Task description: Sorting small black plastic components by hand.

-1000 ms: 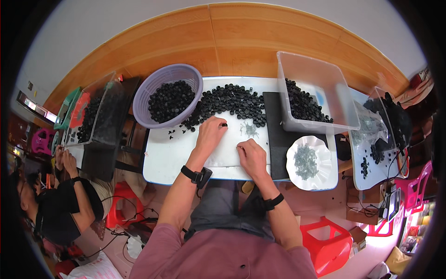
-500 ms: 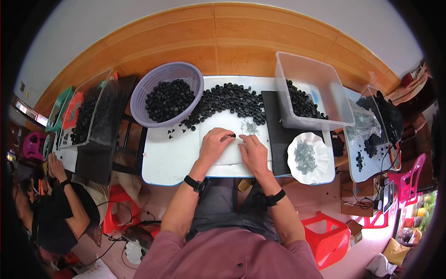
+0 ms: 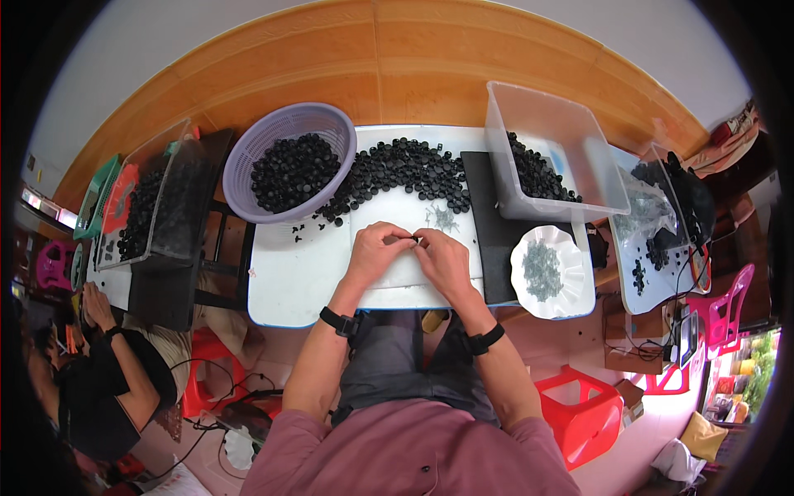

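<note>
My left hand (image 3: 376, 250) and my right hand (image 3: 444, 260) meet over the white tabletop (image 3: 289, 285), fingertips touching. A small black part (image 3: 414, 239) is pinched between them, partly covered by the fingers. My left fingers close on it from one side, and my right thumb and finger press at it from the other; whether a second tiny piece is there I cannot make out. Just beyond lies a little heap of thin clear pieces (image 3: 442, 217). Behind that, a curved band of loose black round parts (image 3: 401, 169) spreads over the table.
A purple basket (image 3: 234, 186) full of black parts stands at the left. To the right are a dark mat (image 3: 488, 248), a clear bin (image 3: 562, 207) and a white scalloped plate (image 3: 571, 302) of clear pieces. A co-worker's hand (image 3: 98, 306) shows at far left; a red stool (image 3: 579, 413) stands behind right.
My right hand has come left to meet my left hand, and its fingertips now touch the black part. The whole view has shifted slightly.
</note>
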The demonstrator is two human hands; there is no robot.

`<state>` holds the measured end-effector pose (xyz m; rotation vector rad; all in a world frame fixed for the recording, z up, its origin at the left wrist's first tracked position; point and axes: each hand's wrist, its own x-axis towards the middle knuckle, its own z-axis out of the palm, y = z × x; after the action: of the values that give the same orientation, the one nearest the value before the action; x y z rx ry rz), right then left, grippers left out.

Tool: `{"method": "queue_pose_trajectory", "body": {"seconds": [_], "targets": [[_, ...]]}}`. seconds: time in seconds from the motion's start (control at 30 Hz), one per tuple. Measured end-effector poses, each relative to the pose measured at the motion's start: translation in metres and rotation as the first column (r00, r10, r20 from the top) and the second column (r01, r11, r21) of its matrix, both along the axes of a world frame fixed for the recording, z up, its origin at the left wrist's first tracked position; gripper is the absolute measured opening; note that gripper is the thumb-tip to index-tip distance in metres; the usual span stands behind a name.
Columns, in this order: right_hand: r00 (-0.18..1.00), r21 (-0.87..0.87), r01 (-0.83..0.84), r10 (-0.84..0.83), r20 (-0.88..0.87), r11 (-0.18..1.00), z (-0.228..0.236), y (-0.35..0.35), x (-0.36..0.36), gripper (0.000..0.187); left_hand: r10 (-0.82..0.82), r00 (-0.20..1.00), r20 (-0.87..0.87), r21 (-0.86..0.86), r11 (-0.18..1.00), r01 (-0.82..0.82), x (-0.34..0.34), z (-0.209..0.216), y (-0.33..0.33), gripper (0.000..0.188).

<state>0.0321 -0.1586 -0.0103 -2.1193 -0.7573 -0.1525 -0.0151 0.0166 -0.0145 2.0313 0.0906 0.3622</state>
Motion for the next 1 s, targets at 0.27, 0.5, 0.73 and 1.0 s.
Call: {"method": "queue_pose_trajectory", "body": {"seconds": [0.27, 0.5, 0.73, 1.0], "targets": [[0.988, -0.026, 0.120, -0.117, 0.103, 0.992, -0.009, 0.011, -0.002, 0.021, 0.139, 0.990, 0.027, -0.231, 0.964, -0.129, 0.004, -0.001, 0.006, 0.019], [0.987, -0.192, 0.141, -0.123, 0.101, 0.971, 0.000, 0.009, -0.008, 0.023, 0.124, 0.992, -0.007, -0.439, 0.891, -0.115, 0.003, -0.008, 0.012, 0.016], [0.966, -0.097, 0.238, -0.246, -0.074, 0.966, 0.006, -0.004, 0.017, 0.026, 0.081, 0.997, 0.020, -0.390, 0.918, -0.066, 0.005, -0.002, 0.011, 0.021], [0.964, -0.185, 0.263, -0.250, 0.093, 0.947, -0.004, 0.010, 0.028, 0.023, 0.039, 0.997, 0.064, -0.407, 0.913, -0.010, 0.004, -0.004, 0.014, 0.023]]}}
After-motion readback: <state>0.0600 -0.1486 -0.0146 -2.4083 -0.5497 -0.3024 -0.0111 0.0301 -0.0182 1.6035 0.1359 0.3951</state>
